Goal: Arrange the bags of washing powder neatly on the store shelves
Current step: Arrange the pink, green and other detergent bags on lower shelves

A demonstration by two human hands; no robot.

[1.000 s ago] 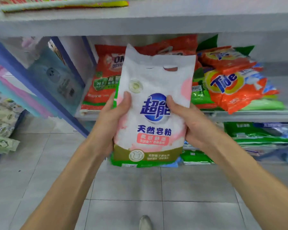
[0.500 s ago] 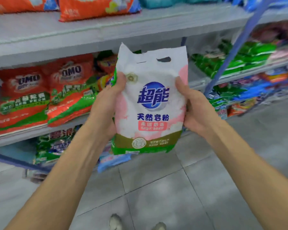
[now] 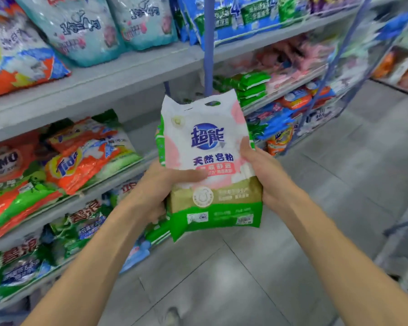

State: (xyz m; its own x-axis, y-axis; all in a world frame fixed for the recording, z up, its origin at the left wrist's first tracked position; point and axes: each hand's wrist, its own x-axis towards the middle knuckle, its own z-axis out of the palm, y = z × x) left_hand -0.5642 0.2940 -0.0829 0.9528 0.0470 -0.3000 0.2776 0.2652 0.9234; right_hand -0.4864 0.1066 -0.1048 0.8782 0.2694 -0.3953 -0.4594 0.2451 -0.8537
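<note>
A: Where is the white plastic bag of washing powder with pink patches and a round blue logo [image 3: 205, 158]?
B: It is upright in the air, in front of the grey metal shelves [image 3: 127, 71], above the grey tiled floor [image 3: 245, 278].
A: And the hands?
B: The left hand [image 3: 159, 187] grips its lower left side, with the thumb across the front. The right hand [image 3: 265, 175] grips the right edge.
A: What is near?
B: An orange plastic Tide bag [image 3: 85, 161] lies on the middle shelf, at the left.
</note>
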